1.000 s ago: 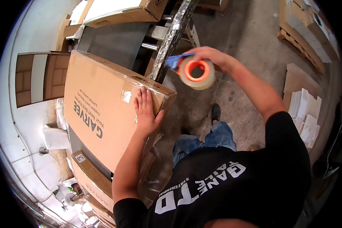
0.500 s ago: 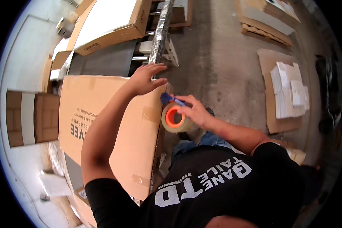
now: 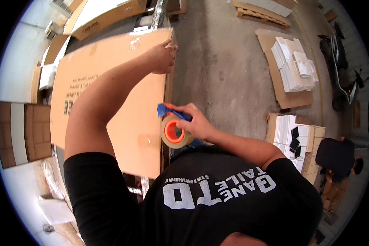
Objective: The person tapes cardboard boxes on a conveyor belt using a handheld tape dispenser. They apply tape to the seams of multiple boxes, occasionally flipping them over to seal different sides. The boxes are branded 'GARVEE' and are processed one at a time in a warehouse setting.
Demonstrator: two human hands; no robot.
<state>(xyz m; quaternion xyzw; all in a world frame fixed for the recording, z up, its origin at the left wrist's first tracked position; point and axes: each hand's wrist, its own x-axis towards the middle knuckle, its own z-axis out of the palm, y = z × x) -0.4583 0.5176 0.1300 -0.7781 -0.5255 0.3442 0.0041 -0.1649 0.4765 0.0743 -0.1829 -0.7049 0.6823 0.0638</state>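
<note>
A large brown cardboard box [image 3: 127, 94] lies in front of me to the left, with strips of clear tape on its top. My left hand [image 3: 163, 57] rests at the box's right edge, near its far corner, fingers apart and bent over the edge. My right hand [image 3: 196, 121] grips a blue hand-held tape dispenser [image 3: 174, 112] beside the box's near right edge. The dispenser carries a roll of clear tape [image 3: 165, 130] on an orange hub. Part of its handle is hidden by my fingers.
Past the box lies a white-topped carton [image 3: 106, 14]. On the floor at right are a pallet [image 3: 260, 17], white flat sheets [image 3: 291, 76] on cardboard, and a stack with black pieces [image 3: 286, 131]. Another person [image 3: 336, 158] is at far right.
My left hand has come down from a raised, spread pose onto the box's right edge. My right hand still holds the dispenser. The view has shifted, and the box appears closer to the white-topped carton.
</note>
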